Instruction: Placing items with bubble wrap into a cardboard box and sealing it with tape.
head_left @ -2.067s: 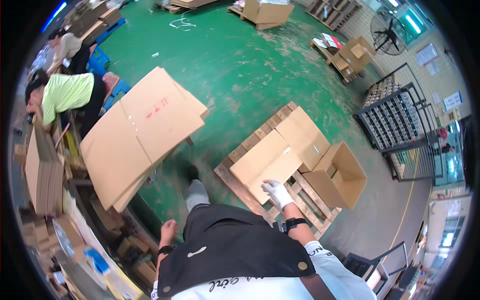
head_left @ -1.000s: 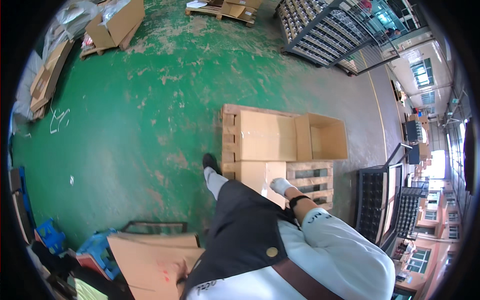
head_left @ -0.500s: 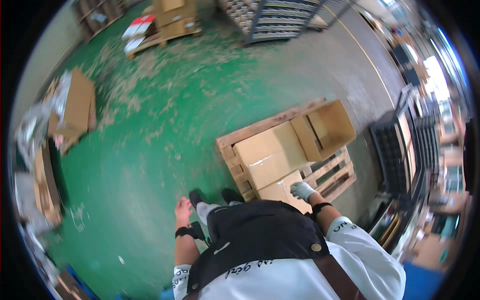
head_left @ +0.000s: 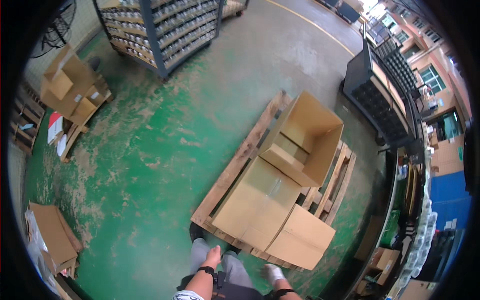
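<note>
Wooden pallet (head_left: 237,157): step judged as positioning beside it; a grasp would call for a forward reach. Smaller closed cardboard carton (head_left: 302,237) — pallet's near end, just ahead-right of the gloved right hand (head_left: 273,274), seemingly apart. Bare left hand (head_left: 213,256) — nothing visibly held. Finger spread, both hands: cannot be told.

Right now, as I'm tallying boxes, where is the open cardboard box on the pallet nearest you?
In the head view, the open box stands right of centre on the wooden pallet, just beyond the larger closed carton.
</note>
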{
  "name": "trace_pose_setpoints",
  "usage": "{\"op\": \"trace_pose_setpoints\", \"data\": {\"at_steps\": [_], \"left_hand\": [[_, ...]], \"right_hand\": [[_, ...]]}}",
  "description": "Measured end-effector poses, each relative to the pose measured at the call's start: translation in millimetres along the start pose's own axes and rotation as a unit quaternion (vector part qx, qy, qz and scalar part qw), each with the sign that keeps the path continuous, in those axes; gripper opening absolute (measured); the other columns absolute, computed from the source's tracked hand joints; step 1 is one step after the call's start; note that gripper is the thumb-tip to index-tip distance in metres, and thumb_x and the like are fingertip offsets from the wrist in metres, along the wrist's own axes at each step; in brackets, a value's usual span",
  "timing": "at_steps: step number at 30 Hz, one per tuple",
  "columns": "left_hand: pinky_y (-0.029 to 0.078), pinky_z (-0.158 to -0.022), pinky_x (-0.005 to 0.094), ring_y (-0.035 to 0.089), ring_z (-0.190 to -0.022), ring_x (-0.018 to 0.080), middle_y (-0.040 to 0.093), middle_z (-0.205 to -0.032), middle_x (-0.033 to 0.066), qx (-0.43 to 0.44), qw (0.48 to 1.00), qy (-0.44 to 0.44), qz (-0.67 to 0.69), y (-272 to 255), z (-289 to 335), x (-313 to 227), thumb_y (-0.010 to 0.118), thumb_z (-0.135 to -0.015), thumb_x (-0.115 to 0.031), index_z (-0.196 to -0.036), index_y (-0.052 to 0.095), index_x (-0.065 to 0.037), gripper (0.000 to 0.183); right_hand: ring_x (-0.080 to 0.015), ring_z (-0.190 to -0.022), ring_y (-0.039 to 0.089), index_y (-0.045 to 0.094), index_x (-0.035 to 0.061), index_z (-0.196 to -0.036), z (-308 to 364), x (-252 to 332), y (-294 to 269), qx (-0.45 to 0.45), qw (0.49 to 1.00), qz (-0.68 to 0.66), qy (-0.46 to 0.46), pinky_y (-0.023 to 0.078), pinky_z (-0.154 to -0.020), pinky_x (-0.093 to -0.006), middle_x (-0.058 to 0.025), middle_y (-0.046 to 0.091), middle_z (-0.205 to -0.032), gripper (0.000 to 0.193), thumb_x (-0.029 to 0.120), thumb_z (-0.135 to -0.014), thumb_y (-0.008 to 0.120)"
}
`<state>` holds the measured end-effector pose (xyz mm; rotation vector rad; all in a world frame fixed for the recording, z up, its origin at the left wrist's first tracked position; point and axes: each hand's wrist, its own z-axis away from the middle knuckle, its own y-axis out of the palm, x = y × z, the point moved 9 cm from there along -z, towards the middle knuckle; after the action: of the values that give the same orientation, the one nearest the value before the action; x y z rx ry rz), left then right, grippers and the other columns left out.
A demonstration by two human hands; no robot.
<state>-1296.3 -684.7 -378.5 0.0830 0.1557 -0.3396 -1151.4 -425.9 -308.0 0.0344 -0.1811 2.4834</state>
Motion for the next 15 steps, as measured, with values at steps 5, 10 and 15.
{"op": "trace_pose_setpoints", "data": {"at_steps": [5,10,15], "left_hand": [[0.027,-0.107,0.0564,0.023,-0.139,0.0311,0.029,-0.149,0.0151,-0.092,0.915,-0.079,0.384,16.6,-80.7,-24.2,0.052,-0.088,-0.059,-0.144,0.026,-0.011,0.079],[0.023,-0.106,0.0613,0.022,-0.139,0.0298,0.030,-0.149,0.0126,0.045,0.914,-0.045,0.402,63.5,-140.4,-48.0,0.062,-0.085,-0.052,-0.144,0.029,-0.015,0.077],[0.035,-0.100,0.0594,0.041,-0.128,0.0303,0.045,-0.138,0.0095,0.094,0.867,0.049,0.487,86.2,-153.2,-65.8,0.071,-0.081,-0.042,-0.138,0.039,-0.018,0.069]], "right_hand": [[-0.0426,-0.126,0.040,0.034,-0.0024,-0.132,-141.1,-37.6,95.6,-0.031,0.934,-0.355,-0.012,0.039,-0.101,-0.0569,-0.0224,0.034,-0.142,0.042,0.008,-0.091,0.040],[-0.0402,-0.121,0.043,0.037,-0.0013,-0.130,-248.9,-10.5,109.9,0.098,0.862,-0.497,-0.026,0.041,-0.101,-0.0584,-0.0230,0.044,-0.128,0.048,-0.014,-0.084,0.030],[-0.0421,-0.124,0.039,0.036,-0.0046,-0.130,-246.4,-23.5,108.0,0.070,0.904,-0.421,0.006,0.039,-0.102,-0.0594,-0.0236,0.039,-0.132,0.063,-0.026,-0.072,0.029]]}}
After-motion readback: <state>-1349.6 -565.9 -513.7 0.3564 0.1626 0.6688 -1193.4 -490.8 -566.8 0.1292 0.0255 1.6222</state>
